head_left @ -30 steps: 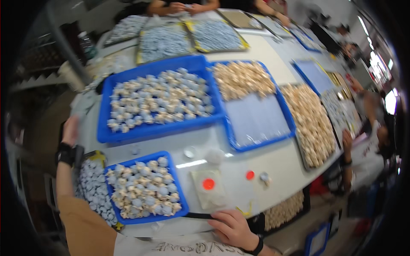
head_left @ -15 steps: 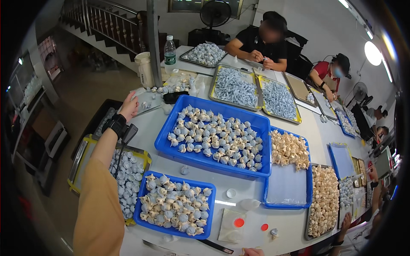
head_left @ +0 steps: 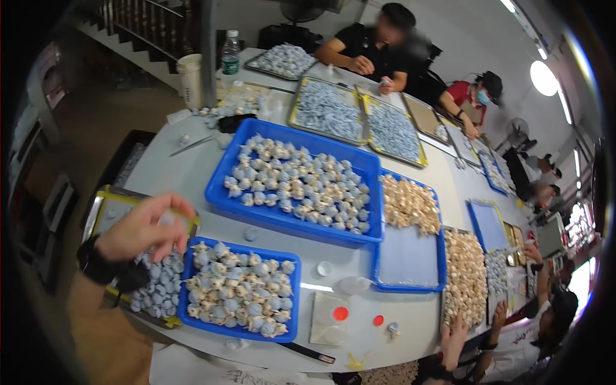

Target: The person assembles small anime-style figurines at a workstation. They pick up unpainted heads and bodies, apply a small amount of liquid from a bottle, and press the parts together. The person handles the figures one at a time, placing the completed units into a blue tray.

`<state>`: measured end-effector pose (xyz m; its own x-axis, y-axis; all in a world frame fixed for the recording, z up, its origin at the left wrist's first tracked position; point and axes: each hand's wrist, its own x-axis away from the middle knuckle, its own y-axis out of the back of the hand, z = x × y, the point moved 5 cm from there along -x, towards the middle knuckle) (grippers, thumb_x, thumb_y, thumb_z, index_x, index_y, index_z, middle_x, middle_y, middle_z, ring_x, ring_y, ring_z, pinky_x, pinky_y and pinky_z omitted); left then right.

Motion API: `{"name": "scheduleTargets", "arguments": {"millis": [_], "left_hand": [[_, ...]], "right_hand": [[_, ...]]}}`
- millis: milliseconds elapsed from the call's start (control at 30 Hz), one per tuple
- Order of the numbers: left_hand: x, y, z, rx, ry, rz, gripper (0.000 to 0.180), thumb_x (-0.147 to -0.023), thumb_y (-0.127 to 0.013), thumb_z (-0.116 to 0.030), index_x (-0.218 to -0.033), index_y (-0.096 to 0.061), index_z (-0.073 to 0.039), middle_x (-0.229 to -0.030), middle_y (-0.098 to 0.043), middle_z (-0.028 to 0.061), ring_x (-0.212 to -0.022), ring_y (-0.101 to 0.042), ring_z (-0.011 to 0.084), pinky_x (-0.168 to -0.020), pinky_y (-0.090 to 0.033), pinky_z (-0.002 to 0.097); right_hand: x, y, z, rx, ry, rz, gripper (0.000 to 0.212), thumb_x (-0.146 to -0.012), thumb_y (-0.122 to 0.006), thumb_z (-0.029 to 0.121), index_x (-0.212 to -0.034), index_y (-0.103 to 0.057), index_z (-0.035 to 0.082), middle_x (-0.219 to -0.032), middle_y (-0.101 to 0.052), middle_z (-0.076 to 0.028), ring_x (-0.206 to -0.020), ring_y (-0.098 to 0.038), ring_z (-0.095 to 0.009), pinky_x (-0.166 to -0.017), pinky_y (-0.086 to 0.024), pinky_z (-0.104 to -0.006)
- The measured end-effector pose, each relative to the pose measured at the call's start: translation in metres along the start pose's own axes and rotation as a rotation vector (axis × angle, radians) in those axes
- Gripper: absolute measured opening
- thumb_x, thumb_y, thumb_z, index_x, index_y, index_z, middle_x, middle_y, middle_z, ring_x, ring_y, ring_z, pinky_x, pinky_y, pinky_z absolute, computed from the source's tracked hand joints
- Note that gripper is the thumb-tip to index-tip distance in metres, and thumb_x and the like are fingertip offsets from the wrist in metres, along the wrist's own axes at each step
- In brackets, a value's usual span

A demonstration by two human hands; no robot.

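My left hand [head_left: 146,232] is over the left metal tray, its fingers curled around a small pale blue piece [head_left: 168,219]. Blue cup-shaped pieces [head_left: 156,289] lie heaped below it in that tray. Beside them stands a small blue bin [head_left: 296,301], full of blue-and-cream figure parts [head_left: 239,292]. At the lower right my right hand [head_left: 453,341] reaches the near end of a metal tray of tan pieces [head_left: 464,276]. Its fingers are stretched out and touch or nearly touch the pieces; I cannot make out anything held.
A large blue bin [head_left: 215,200] of similar parts occupies the middle. A blue tray [head_left: 410,262] holds tan pieces at its far end. Near me are a small white cup [head_left: 324,268], a paper pad [head_left: 324,324] and one loose figure part [head_left: 393,328]. Co-workers sit across and to the right.
My left hand has come back from the far left of the table to the left tray, fingers curled. My right hand has moved from the bottom edge to the tan pieces. The view has shifted.
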<state>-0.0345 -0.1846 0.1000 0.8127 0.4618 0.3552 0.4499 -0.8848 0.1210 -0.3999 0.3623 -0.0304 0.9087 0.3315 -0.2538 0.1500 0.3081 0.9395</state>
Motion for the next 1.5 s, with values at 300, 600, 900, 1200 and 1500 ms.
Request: {"name": "scheduleTargets", "arguments": {"millis": [300, 600, 900, 1200, 1500], "left_hand": [[0.071, -0.081, 0.092, 0.235, 0.204, 0.293, 0.02, -0.077, -0.046, -0.001, -0.096, -0.044, 0.0, -0.078, -0.054, 0.0118, -0.057, -0.05, 0.0121, -0.052, -0.041, 0.0233], [0.069, -0.111, 0.09, 0.526, 0.104, 0.284, 0.033, -0.077, -0.056, -0.011, -0.107, -0.045, -0.001, -0.087, -0.053, 0.011, -0.057, -0.05, 0.013, -0.05, -0.039, 0.0206], [0.061, -0.113, 0.103, 0.386, -0.097, 0.112, 0.028, -0.077, -0.054, -0.01, -0.101, -0.048, 0.002, -0.09, -0.054, 0.0144, -0.057, -0.052, 0.0143, -0.051, -0.043, 0.0232], [0.062, -0.12, 0.098, 0.4, -0.079, 0.17, 0.021, -0.073, -0.051, -0.003, -0.091, -0.055, 0.006, -0.087, -0.056, 0.0188, -0.06, -0.056, 0.0185, -0.053, -0.048, 0.0272], [0.067, -0.128, 0.085, 0.294, 0.028, 0.361, 0.03, -0.082, -0.056, -0.016, -0.107, -0.051, 0.0, -0.093, -0.056, 0.005, -0.07, -0.051, 0.0077, -0.063, -0.044, 0.0198]], "right_hand": [[-0.01, 0.023, 0.025, 0.063, -0.09, -0.086, 0.022, -0.073, -0.062, 0.011, -0.092, -0.055, 0.003, -0.089, -0.051, -0.015, -0.078, -0.054, -0.033, -0.066, -0.044, -0.038], [0.005, 0.024, 0.042, -0.083, -0.092, -0.332, 0.025, -0.072, -0.06, 0.009, -0.095, -0.055, 0.002, -0.086, -0.052, -0.013, -0.083, -0.051, -0.031, -0.072, -0.042, -0.0369], [0.013, 0.021, 0.042, -0.234, -0.163, -0.347, 0.023, -0.071, -0.054, 0.005, -0.093, -0.048, 0.0, -0.08, -0.052, -0.014, -0.068, -0.053, -0.029, -0.063, -0.044, -0.0367], [0.015, 0.01, 0.07, -0.117, 0.036, -0.278, 0.019, -0.074, -0.055, 0.011, -0.09, -0.048, 0.002, -0.08, -0.05, -0.014, -0.071, -0.053, -0.03, -0.062, -0.042, -0.0379], [-0.028, -0.013, 0.144, 0.006, 0.153, 0.216, 0.018, -0.08, -0.055, 0.023, -0.082, -0.057, 0.006, -0.07, -0.059, -0.013, -0.067, -0.057, -0.031, -0.056, -0.044, -0.0392]]}}
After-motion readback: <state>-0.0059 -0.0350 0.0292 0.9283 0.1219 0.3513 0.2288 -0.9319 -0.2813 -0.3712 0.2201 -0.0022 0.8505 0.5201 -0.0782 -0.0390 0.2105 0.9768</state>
